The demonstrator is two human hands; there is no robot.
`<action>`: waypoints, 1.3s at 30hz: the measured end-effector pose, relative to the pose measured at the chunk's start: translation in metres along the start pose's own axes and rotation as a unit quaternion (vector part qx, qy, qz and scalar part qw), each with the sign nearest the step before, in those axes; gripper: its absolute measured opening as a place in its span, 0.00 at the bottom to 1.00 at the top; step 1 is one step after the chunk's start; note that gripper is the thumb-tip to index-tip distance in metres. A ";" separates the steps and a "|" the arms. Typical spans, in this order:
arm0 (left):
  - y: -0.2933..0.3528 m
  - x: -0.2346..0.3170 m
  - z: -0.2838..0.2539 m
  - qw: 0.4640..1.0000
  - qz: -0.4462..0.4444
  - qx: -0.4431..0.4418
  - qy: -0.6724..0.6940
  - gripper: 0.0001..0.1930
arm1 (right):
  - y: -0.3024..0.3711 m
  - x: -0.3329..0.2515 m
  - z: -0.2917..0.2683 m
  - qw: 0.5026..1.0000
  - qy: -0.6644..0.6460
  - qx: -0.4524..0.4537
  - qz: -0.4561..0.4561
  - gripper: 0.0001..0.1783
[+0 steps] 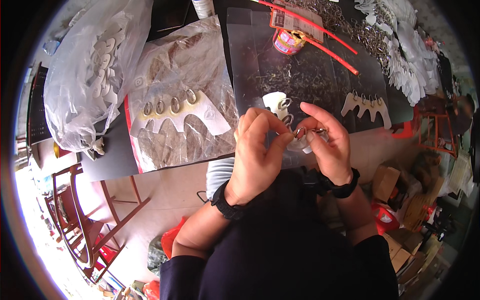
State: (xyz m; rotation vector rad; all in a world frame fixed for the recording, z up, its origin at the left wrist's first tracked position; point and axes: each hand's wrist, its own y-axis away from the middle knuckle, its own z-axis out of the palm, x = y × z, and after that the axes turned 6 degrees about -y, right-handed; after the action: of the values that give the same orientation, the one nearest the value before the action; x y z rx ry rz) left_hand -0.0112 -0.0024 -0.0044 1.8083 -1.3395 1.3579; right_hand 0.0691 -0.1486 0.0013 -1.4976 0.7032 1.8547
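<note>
Over the near edge of the dark table, my two hands work on a white scalloped piece [273, 101] with oval metal rings along it. My left hand [257, 150] is closed, thumb and index finger pinching at a metal ring [300, 133] near the middle of the piece. My right hand [331, 150] grips the piece's right end between thumb and fingers, its index finger raised. The part under my fingers is hidden. Farther left, another white scalloped piece [197, 111] bears several upright rings. A similar ringed piece [369, 107] lies to the right.
A clear plastic bag [75, 100] of white pieces stands at left, beside a plastic-wrapped board [170, 145]. Beyond my hands are a pink tub [287, 42], red sticks [332, 59] and a heap of metal rings [350, 30]. A wooden chair [82, 220] stands lower left.
</note>
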 end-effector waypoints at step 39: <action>-0.001 0.000 0.010 0.972 0.097 0.055 -0.209 0.09 | -0.007 0.003 0.016 0.948 0.256 0.059 -0.181 0.29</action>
State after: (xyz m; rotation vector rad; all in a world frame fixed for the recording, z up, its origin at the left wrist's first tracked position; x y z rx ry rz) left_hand -0.0065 -0.0105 -0.0083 2.1717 -1.7233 1.2063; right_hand 0.0640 -0.1311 0.0013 -1.9014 0.6965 1.1382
